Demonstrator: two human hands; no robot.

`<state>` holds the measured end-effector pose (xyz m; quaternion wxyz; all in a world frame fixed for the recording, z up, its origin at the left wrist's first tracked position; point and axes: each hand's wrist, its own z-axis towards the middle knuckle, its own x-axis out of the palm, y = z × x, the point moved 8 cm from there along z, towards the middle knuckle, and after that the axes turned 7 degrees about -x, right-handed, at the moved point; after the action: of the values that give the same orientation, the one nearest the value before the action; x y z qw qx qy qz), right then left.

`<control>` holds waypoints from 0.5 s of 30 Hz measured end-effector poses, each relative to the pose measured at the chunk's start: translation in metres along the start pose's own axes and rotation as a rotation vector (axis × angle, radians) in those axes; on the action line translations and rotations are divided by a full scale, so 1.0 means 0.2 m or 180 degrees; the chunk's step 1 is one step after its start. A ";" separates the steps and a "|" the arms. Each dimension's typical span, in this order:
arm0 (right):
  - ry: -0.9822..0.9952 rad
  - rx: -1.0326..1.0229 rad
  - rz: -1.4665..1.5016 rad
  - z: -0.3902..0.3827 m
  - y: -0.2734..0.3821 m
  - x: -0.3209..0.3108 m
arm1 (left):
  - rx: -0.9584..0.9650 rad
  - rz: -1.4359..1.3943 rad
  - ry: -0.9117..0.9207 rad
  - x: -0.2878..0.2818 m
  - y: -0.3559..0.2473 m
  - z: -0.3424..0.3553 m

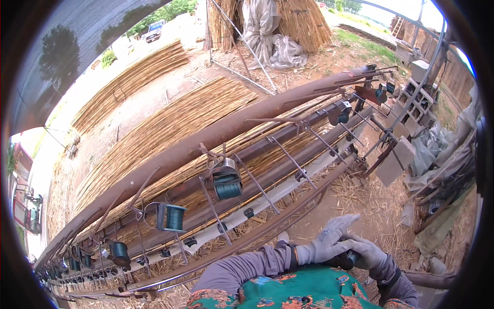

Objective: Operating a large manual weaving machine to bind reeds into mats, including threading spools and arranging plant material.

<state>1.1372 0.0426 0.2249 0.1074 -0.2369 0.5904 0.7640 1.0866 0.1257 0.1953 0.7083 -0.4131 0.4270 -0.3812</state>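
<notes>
My two hands, in pale grey work gloves, meet in front of my body at the lower right. The fingers of my left hand stretch up and to the right, and its lower edge touches the other glove. My right hand curls over a small black object, which is partly hidden by the glove and too covered to name. A green flowered apron lies below both hands. Beyond them runs a long rusty metal frame with spools of dark green twine hanging along it.
Thin metal rods cross the frame. Bundled reeds lie behind it, and reed stacks stand farther back. Concrete blocks and crumpled plastic sheeting are at the right. Loose straw covers the ground.
</notes>
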 end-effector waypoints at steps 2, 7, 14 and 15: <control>-0.0048 0.0122 0.0769 0.07 0.00 0.03 | 0.0532 0.0548 -0.0205 -0.13 -0.09 0.03; -0.0220 0.1781 0.3228 0.15 -0.17 0.10 | -0.0069 0.0814 0.0720 -0.23 -0.12 0.07; 0.0179 0.2535 0.2519 -0.08 -0.36 0.06 | -0.0165 0.2371 -0.0526 -0.84 0.13 0.16; 0.0061 0.2403 0.2605 -0.09 -0.40 0.05 | -0.0205 0.2849 -0.0347 -0.87 0.19 0.17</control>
<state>1.1676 0.0456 0.1489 -0.1261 0.0597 0.8680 0.4766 1.0651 0.3040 0.2206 0.8116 -0.2291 0.5373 -0.0016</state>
